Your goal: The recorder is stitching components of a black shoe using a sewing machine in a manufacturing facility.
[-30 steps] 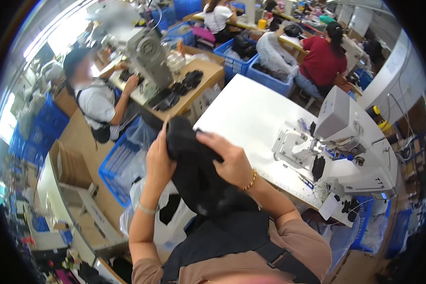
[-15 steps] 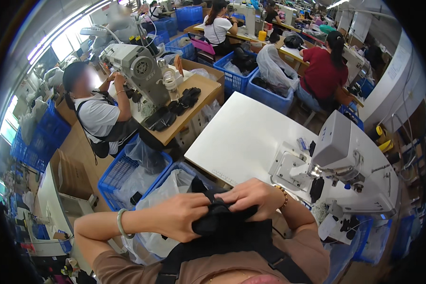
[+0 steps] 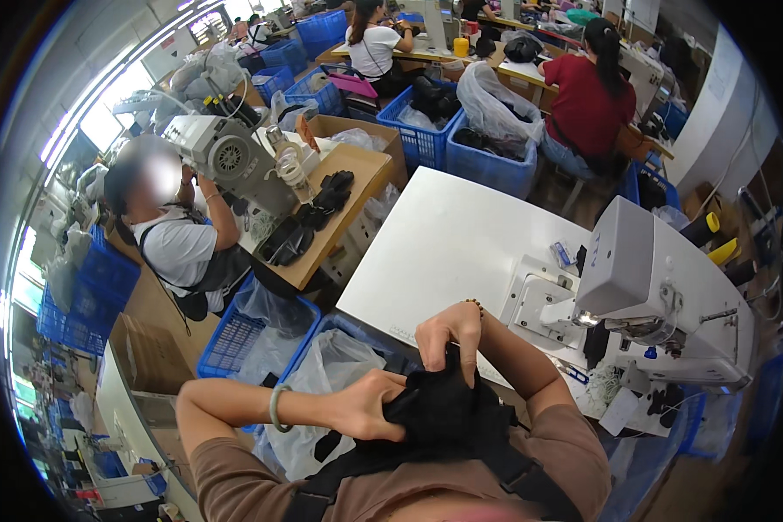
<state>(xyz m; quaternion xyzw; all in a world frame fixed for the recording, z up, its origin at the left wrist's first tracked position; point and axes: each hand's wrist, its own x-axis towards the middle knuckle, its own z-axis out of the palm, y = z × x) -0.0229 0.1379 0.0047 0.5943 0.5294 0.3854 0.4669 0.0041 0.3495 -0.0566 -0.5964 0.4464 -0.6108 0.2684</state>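
Note:
A black fabric piece (image 3: 435, 407) is held up close in front of my chest; its exact kind cannot be made out against my dark straps. My left hand (image 3: 370, 405) grips its left side, thumb and fingers closed on the cloth. Higher up, my right hand (image 3: 449, 334) pinches the upper edge between thumb and fingers, with the wrist bent downward. Just right of my hands, a white sewing machine (image 3: 657, 300) stands on a white table (image 3: 435, 248), with a small black piece (image 3: 596, 344) beside its needle area.
Blue baskets (image 3: 250, 337) lined with clear plastic bags (image 3: 326, 374) stand left of the table. A co-worker (image 3: 183, 248) sits at another sewing machine (image 3: 235, 161) with black pieces (image 3: 326, 202) on its table. More people sit farther back. White thread (image 3: 607, 383) lies tangled near my machine.
My right hand has risen and shifted left, lifting the fabric's upper edge. My left hand has turned, its thumb and fingers now spread around the cloth. The whole view has shifted slightly.

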